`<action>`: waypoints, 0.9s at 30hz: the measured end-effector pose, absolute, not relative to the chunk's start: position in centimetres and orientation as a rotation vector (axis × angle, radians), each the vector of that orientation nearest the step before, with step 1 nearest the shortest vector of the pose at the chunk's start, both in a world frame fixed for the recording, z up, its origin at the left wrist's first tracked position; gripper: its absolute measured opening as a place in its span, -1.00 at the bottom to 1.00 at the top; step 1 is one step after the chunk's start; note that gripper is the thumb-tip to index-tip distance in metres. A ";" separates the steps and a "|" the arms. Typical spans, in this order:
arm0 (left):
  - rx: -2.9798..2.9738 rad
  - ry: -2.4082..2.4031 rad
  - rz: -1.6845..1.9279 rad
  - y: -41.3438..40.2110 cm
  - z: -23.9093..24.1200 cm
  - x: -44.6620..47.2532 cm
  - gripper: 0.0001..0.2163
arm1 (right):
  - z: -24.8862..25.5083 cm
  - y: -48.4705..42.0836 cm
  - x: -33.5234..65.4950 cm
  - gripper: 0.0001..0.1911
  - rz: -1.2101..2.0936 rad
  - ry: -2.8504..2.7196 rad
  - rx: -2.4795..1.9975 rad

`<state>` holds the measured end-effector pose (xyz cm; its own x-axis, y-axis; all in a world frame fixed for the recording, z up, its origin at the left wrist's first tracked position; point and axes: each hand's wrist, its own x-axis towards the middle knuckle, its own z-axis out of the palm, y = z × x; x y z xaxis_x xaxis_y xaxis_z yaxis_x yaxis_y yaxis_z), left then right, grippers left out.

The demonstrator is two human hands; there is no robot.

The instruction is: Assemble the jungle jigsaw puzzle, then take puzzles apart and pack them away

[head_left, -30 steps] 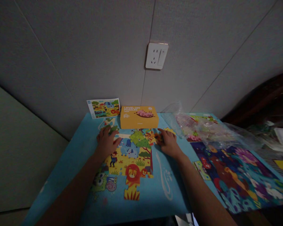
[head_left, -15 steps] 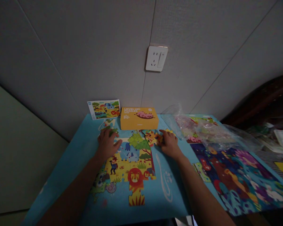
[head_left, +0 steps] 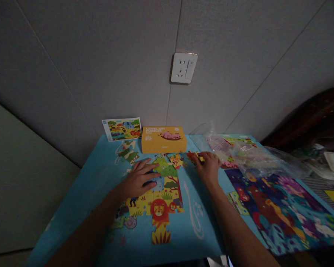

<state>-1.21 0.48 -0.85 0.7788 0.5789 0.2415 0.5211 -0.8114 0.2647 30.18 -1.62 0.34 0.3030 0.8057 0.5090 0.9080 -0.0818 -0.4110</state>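
A partly joined jigsaw puzzle (head_left: pixel 158 194) with a lion, an elephant and yellow ground lies on the blue table. Over its upper left part, my left hand (head_left: pixel 139 180) spreads its fingers flat, covering some of the elephant. My right hand (head_left: pixel 209 168) is beyond the upper right corner, its fingers closed on a yellow puzzle piece (head_left: pixel 200 158). Just left of those fingers are loose orange and yellow pieces (head_left: pixel 176 160). Green loose pieces (head_left: pixel 128 155) lie past my left hand.
An orange puzzle box (head_left: pixel 164 142) stands against the wall, with a picture card (head_left: pixel 124 129) leaning beside it. Clear plastic bags (head_left: pixel 247 157) lie at the right, above a dark blue finished puzzle (head_left: pixel 284 211). A small green piece group (head_left: pixel 237 203) sits at that puzzle's left edge.
My left hand has moved right from the green pieces onto the joined puzzle. My right hand has shifted slightly right, and a yellow piece now shows in its fingers.
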 end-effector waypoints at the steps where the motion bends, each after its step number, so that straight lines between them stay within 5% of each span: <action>1: 2.795 0.911 0.451 0.4 -1.0 -1.1 -0.66 | 0.5 -1.7 30.0 -0.68 -0.216 -1.511 -1.842; 8: 2.736 1.287 0.573 1.2 -2.2 -1.3 -0.58 | 0.1 -1.9 27.6 -0.73 0.114 -1.856 -1.556; 16: 2.716 1.322 0.618 1.4 -2.4 -1.6 -0.59 | 1.6 -1.9 28.3 -0.69 0.050 -1.542 -1.603; 27: 2.722 1.334 0.619 1.3 -2.6 -1.6 -0.58 | -1.0 -15.8 22.6 -0.65 0.876 -1.388 -1.730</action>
